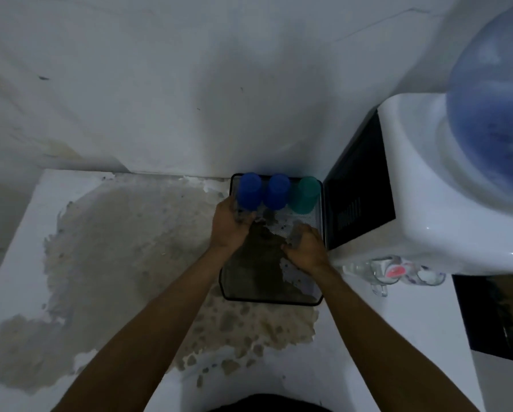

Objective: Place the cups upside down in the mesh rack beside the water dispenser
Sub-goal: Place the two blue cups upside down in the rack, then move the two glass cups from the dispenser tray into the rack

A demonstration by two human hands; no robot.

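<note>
Along the black mesh rack (228, 281) 12 o'clock wall: three upside-down plastic cups (250, 191), both hands (230, 227) curled inside, grip unclear.

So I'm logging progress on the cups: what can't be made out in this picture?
- Head view: what the left hand and right hand hold; curled fingers and dim blur hide it.
- Mesh rack floor: shadowed under the arms.
- Dispenser taps: blurred.
- Water bottle: cut off by the right edge.

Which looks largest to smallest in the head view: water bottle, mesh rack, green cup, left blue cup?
1. water bottle, though it is nearer the camera
2. mesh rack
3. green cup and left blue cup: alike, unranked
</note>
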